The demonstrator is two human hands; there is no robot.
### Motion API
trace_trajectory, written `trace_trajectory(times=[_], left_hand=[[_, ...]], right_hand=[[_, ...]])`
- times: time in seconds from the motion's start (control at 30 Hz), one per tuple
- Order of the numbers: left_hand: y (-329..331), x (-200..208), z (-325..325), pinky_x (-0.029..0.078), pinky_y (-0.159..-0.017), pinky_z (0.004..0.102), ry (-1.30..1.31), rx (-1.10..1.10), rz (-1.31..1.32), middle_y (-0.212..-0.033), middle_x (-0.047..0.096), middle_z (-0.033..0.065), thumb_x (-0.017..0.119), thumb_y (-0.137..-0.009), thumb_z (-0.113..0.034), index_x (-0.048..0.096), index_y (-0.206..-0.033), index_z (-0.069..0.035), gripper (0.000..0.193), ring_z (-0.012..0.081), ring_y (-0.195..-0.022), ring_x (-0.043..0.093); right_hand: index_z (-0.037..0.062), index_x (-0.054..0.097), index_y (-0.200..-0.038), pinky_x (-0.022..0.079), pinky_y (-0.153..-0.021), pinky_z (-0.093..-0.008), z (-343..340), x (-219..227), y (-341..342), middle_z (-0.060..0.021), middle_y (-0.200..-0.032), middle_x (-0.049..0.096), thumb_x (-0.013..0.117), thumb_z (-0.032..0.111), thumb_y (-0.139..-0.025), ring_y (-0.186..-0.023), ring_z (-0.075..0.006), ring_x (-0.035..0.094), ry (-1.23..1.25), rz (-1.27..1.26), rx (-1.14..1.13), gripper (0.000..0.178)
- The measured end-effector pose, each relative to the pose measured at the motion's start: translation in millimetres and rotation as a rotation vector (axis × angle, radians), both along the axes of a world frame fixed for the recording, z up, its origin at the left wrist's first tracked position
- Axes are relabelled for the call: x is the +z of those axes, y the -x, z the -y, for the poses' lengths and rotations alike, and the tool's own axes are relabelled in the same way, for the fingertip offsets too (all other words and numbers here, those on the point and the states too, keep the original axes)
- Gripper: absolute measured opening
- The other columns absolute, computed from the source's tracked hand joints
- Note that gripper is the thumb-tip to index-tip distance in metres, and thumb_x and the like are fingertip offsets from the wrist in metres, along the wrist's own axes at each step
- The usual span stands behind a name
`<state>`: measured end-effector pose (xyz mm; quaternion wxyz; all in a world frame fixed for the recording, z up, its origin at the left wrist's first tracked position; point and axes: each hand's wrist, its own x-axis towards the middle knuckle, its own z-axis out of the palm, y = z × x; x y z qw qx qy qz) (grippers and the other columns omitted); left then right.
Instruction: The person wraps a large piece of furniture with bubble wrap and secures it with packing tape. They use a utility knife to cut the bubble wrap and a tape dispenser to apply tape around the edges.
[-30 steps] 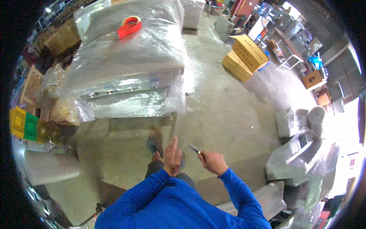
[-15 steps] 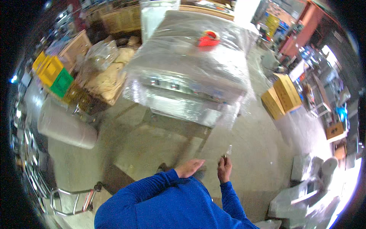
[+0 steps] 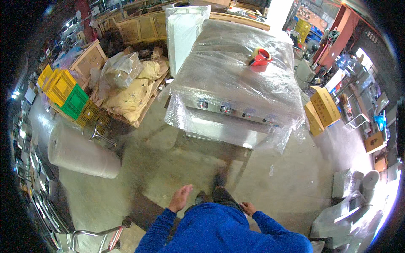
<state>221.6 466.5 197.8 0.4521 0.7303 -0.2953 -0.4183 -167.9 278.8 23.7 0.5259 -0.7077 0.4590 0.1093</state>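
Observation:
My left hand (image 3: 181, 198) hangs in the air left of my legs, its fingers stretched out with nothing in them. My right hand (image 3: 248, 208) is curled against my right hip at the dark trousers (image 3: 226, 199); what it may hold is hidden. Ahead stands a large metal appliance with a row of knobs on its front, draped in clear bubble wrap (image 3: 244, 55). A red tape dispenser (image 3: 260, 57) rests on top of the wrap, out of reach of both hands. Loose wrap hangs over the appliance's front corners.
A big roll of bubble wrap (image 3: 82, 152) lies at left, near yellow and green crates (image 3: 76, 101) and a pallet with brown paper (image 3: 135, 92). A metal hand truck (image 3: 99, 236) stands lower left. Cardboard boxes (image 3: 322, 109) and wrapped items (image 3: 348, 183) are at right. A clear scrap (image 3: 271, 170) lies on the floor.
My right hand has drawn back from in front of me to my hip; the small dark thing at its fingertips no longer shows. My left hand has swung left. My view has shifted.

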Motion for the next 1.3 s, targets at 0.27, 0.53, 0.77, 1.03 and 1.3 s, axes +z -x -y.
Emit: trace_trajectory(times=[0.27,0.53,0.77,1.03,1.3], left_hand=[[-23.3,-6.5,77.5,0.049,-0.096,0.0366,0.079,0.025,-0.121,-0.116,0.070,0.0168,0.043,-0.105,-0.044,0.059,-0.130,0.001,0.054,0.0263,-0.111,0.066],[-143.4,14.4,149.9,0.046,-0.103,0.0340,0.040,0.066,-0.063,-0.123,0.065,0.0118,0.041,-0.108,-0.038,0.057,-0.132,0.001,0.049,0.0202,-0.114,0.061],[-178.3,123.4,266.7,0.046,-0.103,0.0368,0.314,-0.014,-0.303,-0.124,0.065,0.0129,0.052,-0.102,-0.032,0.064,-0.122,0.000,0.039,0.0246,-0.117,0.061],[-93.6,195.2,409.7,0.047,-0.100,0.0372,0.796,-0.719,-0.102,-0.121,0.066,0.0133,0.060,-0.097,-0.029,0.064,-0.120,0.000,0.037,0.0242,-0.113,0.062],[-124.3,180.3,406.8,0.046,-0.099,0.0381,0.815,-0.764,-0.082,-0.120,0.066,0.0137,0.063,-0.094,-0.027,0.064,-0.119,-0.001,0.037,0.0250,-0.112,0.062]], right_hand=[[0.0034,0.066,-0.113,0.051,-0.068,-0.0402,49.4,-61.0,-33.9,-0.0119,-0.092,0.071,0.069,0.045,-0.083,-0.080,-0.0237,0.064,-0.141,0.056,0.396,0.052],[0.0063,0.068,-0.107,0.052,-0.072,-0.0441,157.4,-90.8,-209.3,-0.0132,-0.095,0.072,0.061,0.028,-0.088,-0.084,-0.0301,0.068,0.028,0.096,-0.006,0.030],[0.0033,0.064,-0.120,0.053,-0.082,-0.0463,197.0,-63.1,-241.5,-0.0173,-0.103,0.070,0.057,0.035,-0.094,-0.093,-0.0334,0.068,0.246,0.019,0.133,0.042],[0.0027,0.062,-0.123,0.053,-0.083,-0.0457,180.2,-28.8,-282.5,-0.0181,-0.107,0.070,0.058,0.037,-0.094,-0.096,-0.0330,0.068,0.060,-0.151,0.148,0.045],[0.0024,0.062,-0.125,0.053,-0.084,-0.0447,172.7,4.2,-323.6,-0.0183,-0.109,0.069,0.060,0.037,-0.093,-0.098,-0.0319,0.068,0.046,-0.254,0.081,0.047]])
